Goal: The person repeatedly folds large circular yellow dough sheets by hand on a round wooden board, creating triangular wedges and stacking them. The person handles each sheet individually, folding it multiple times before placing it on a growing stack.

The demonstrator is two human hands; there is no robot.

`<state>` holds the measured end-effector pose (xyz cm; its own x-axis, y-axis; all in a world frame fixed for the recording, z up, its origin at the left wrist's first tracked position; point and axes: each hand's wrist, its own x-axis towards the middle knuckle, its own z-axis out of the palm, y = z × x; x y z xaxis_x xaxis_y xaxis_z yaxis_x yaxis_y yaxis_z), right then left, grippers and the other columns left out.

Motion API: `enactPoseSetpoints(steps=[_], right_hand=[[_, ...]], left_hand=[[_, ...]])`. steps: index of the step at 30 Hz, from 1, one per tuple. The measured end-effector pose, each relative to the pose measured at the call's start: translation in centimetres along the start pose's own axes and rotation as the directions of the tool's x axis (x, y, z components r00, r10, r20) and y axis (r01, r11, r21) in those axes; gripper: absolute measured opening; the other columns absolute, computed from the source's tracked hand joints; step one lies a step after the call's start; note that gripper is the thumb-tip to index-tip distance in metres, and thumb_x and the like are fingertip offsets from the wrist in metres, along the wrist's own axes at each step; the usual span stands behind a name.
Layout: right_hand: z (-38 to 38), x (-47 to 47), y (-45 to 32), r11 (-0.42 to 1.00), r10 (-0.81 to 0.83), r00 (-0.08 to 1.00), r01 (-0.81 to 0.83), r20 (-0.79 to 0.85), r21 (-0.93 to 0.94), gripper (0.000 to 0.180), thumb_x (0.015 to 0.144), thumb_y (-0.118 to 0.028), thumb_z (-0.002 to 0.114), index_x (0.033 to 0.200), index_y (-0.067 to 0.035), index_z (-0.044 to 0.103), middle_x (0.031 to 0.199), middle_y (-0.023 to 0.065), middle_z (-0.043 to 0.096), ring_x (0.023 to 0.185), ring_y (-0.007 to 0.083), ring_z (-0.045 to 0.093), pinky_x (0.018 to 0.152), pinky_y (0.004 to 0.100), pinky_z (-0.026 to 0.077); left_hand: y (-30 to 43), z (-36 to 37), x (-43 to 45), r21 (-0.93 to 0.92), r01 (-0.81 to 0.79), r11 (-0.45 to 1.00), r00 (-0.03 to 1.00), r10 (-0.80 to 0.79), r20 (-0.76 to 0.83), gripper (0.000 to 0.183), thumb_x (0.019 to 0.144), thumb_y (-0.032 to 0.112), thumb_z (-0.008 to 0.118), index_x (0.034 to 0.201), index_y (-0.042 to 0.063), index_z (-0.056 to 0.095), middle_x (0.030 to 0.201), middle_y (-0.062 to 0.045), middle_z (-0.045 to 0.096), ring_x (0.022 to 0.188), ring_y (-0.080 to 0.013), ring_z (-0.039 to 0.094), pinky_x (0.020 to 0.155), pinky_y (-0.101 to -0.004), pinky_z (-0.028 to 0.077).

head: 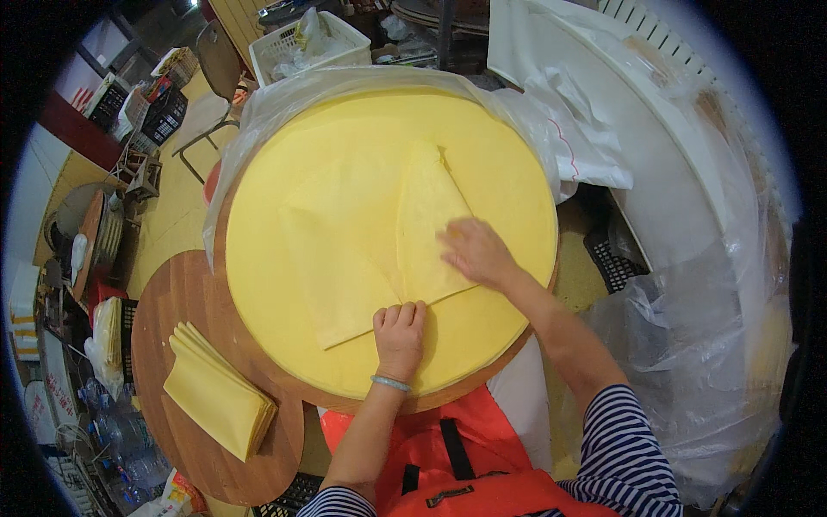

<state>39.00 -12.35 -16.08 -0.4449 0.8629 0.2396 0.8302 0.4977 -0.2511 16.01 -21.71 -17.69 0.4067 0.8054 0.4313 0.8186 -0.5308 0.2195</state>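
A wide stack of thin round yellow sheets (271, 258) covers most of the round wooden table in front of me. On top lies a partly folded yellow sheet (349, 284), its straight lower edge slanting up to the right. The curled fingers of my left hand (397, 336) hold that edge near its middle, where the creases meet. My right hand (478, 251), blurred, is over the right-hand flap with its fingers apart and nothing in them. To the left, a folded bundle of yellow sheets (216, 394) rests on a smaller wooden table (187, 284).
Clear plastic film (258, 123) drapes around the stack's far side. On the right stands a long white surface (672, 213) partly under plastic. A white basket (355, 42) stands behind, a chair (216, 71) at far left, and plastic bottles (129, 439) at lower left.
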Motion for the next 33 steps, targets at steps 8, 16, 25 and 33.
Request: enactPoseSetpoints(steps=[8,16,25,33], right_hand=[[2.7,6.3,3.6,0.958,0.272,0.950,-0.252,0.155,-0.141,0.073,0.096,-0.042,0.052,0.148,0.005,0.031,0.159,0.0191,0.023,0.149,0.0314,0.018,0.121,0.0416,0.017],[2.1,-4.5,-2.8,0.420,0.823,0.568,-0.598,-0.009,0.683,0.054,0.085,-0.007,0.070,0.134,0.001,0.049,0.133,0.0170,0.051,0.120,0.0282,0.053,0.100,0.0384,0.046],[1.1,-0.2,-11.4,-0.197,0.937,0.305,0.050,0.173,0.979,0.047,0.087,-0.005,0.069,0.130,-0.005,0.051,0.104,0.0051,0.063,0.091,0.0159,0.062,0.077,0.0298,0.051],[4.9,4.6,-19.8,0.957,0.204,0.912,-0.110,-0.355,0.267,0.043,0.071,-0.009,0.067,0.114,-0.006,0.063,0.091,0.0147,0.060,0.090,0.0355,0.058,0.090,0.0467,0.047]], left_hand=[[0.1,-0.2,0.4,-0.061,0.028,0.998,1.000,-0.029,-0.013,0.028,0.079,0.013,0.057,0.106,0.005,0.064,0.103,-0.005,0.061,0.100,-0.0222,0.057,0.093,-0.0406,0.043],[0.3,-0.4,-0.2,-0.224,0.082,0.971,0.994,-0.095,-0.048,0.035,0.074,0.007,0.062,0.108,0.000,0.063,0.109,-0.009,0.060,0.101,-0.0265,0.057,0.089,-0.0379,0.048],[-1.8,-2.4,0.1,-0.476,0.204,0.856,0.976,-0.144,0.160,0.033,0.081,0.005,0.062,0.114,0.003,0.062,0.112,-0.015,0.063,0.100,-0.0361,0.058,0.090,-0.0417,0.049],[-11.0,-4.1,0.1,-0.579,0.397,-0.712,0.610,-0.267,0.746,0.037,0.102,0.035,0.047,0.126,0.008,0.057,0.120,-0.006,0.063,0.110,-0.0220,0.059,0.089,-0.0346,0.050]])
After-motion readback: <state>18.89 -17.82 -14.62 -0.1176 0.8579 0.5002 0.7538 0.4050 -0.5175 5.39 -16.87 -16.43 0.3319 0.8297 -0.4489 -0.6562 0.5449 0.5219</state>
